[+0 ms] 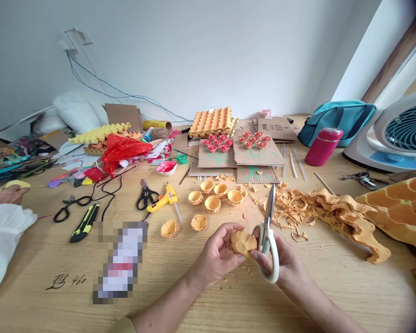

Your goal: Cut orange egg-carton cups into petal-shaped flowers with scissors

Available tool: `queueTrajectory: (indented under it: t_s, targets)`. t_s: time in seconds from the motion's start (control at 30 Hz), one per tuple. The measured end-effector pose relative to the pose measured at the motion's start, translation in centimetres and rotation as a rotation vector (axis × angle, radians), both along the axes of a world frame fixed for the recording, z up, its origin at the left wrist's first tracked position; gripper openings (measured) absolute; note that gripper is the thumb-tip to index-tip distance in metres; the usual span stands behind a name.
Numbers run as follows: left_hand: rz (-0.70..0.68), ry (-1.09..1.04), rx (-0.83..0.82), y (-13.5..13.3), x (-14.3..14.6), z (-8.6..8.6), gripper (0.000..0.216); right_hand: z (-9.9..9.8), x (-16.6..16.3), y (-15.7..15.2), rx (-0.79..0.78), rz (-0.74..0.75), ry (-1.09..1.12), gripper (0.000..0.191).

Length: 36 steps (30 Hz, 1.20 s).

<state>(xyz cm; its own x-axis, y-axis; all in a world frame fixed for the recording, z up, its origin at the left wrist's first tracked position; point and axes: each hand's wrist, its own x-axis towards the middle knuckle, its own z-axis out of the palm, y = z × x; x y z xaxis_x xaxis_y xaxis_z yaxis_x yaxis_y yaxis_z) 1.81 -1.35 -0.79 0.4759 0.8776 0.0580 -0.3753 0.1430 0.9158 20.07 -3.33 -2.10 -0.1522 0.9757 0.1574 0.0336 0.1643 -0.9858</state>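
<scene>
My left hand [217, 252] pinches an orange egg-carton cup [243, 243] cut into petals, its base facing me. In my right hand [284, 259] is a pair of white-handled scissors [269, 231], blades pointing up and away from the cup. My right fingertips come close to the cup's edge; whether they touch it I cannot tell. Beyond my hands sit several cut carton cups [212, 204], with two more cups [198, 222] nearer on the left. Small orange scraps lie under my hands.
Orange carton trimmings [294, 208] and an egg tray [398, 208] lie right. A yellow glue gun [164, 199], black scissors [147, 196] and a utility knife [85, 223] lie left. Behind are cardboard pieces with red flowers [253, 140], a pink bottle [324, 146] and a fan [395, 129]. Another person's hand [12, 193] is far left.
</scene>
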Motion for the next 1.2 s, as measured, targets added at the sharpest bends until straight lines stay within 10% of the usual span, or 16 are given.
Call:
queueTrajectory:
  t_s: [0.43, 0.77, 1.2]
  targets:
    - [-0.054, 0.030, -0.092, 1.0, -0.9, 0.3, 0.034, 1.4, -0.2, 0.0, -0.021, 0.155, -0.165, 0.024]
    - [0.001, -0.225, -0.211, 1.8, -2.0, 0.5, 0.045, -1.5, 1.0, -0.1, -0.513, 0.587, 0.337, 0.054]
    - [0.024, -0.063, -0.249, 1.3, -1.5, 0.6, 0.029, -0.7, 0.9, 0.7, -0.384, 0.393, 0.421, 0.049]
